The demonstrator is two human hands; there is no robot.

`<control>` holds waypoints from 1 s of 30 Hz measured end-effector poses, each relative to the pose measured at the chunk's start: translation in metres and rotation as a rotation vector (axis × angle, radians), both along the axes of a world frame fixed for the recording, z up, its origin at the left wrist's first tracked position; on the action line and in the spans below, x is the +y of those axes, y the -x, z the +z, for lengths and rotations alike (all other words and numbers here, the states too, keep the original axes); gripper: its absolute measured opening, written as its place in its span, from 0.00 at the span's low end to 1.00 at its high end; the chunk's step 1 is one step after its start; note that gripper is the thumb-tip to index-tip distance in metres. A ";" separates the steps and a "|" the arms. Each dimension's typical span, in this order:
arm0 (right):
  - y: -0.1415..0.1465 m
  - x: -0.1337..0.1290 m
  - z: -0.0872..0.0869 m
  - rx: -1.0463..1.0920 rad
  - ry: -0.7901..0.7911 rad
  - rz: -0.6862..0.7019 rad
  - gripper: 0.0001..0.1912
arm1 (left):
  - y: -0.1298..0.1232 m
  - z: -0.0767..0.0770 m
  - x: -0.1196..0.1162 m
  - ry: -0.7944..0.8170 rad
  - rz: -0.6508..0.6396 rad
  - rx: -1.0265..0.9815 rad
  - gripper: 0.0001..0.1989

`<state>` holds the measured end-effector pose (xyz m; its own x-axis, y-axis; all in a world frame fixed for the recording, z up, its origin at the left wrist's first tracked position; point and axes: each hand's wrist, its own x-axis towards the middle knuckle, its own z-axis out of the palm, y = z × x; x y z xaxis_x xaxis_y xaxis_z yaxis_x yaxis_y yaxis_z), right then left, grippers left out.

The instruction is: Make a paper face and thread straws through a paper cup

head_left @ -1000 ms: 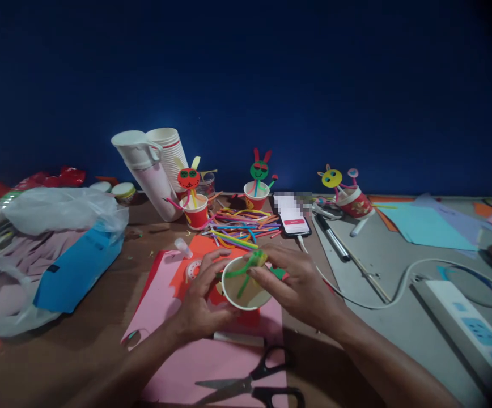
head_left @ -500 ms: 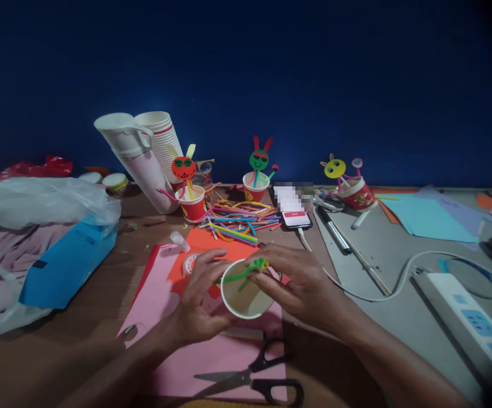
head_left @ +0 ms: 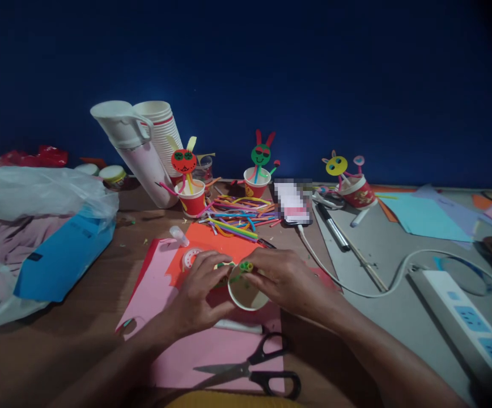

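Observation:
A paper cup [head_left: 249, 296] is between my hands, its open mouth facing me. My right hand [head_left: 286, 277] pinches green straws [head_left: 246, 266] at the cup's rim, its fingers bent over the far right side. Beside the cup's left side, my left hand [head_left: 201, 289] is curved with thumb and fingers apart and a narrow gap to the cup. Pink paper [head_left: 178, 351] and orange paper [head_left: 203, 238] lie beneath. Black-handled scissors [head_left: 246, 371] rest on the pink paper, near a white marker [head_left: 240, 326].
Three cups with paper faces stand behind: red [head_left: 190, 198], green [head_left: 257, 184], yellow [head_left: 356, 192]. Coloured straws [head_left: 237, 215], a phone [head_left: 292, 204], a flask [head_left: 144, 170], a plastic bag [head_left: 59, 192], a cable and a power strip [head_left: 462, 317] surround the workspace.
The cup has shifted slightly right and up. My left hand's fingers have come away from its side, while my right hand keeps hold of the green straws.

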<state>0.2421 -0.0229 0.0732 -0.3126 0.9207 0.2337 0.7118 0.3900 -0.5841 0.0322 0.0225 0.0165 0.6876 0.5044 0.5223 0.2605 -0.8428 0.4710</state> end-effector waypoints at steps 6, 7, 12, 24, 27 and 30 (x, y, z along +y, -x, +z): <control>-0.002 0.004 0.001 -0.018 0.026 0.005 0.06 | -0.001 0.004 0.003 0.082 -0.003 0.046 0.19; -0.003 0.004 0.002 -0.021 0.019 0.007 0.06 | -0.002 0.005 0.003 0.100 -0.001 0.050 0.18; -0.003 0.004 0.002 -0.032 -0.029 0.015 0.10 | -0.003 0.004 0.001 0.166 0.005 0.045 0.20; -0.006 0.003 0.008 0.144 0.094 -0.051 0.05 | -0.013 0.017 0.001 0.550 0.103 0.107 0.23; -0.008 0.003 0.008 0.207 0.123 -0.050 0.09 | -0.014 0.020 0.005 0.637 0.129 0.137 0.29; -0.008 0.005 0.006 0.215 0.175 -0.034 0.09 | -0.016 0.021 0.004 0.705 0.094 0.179 0.42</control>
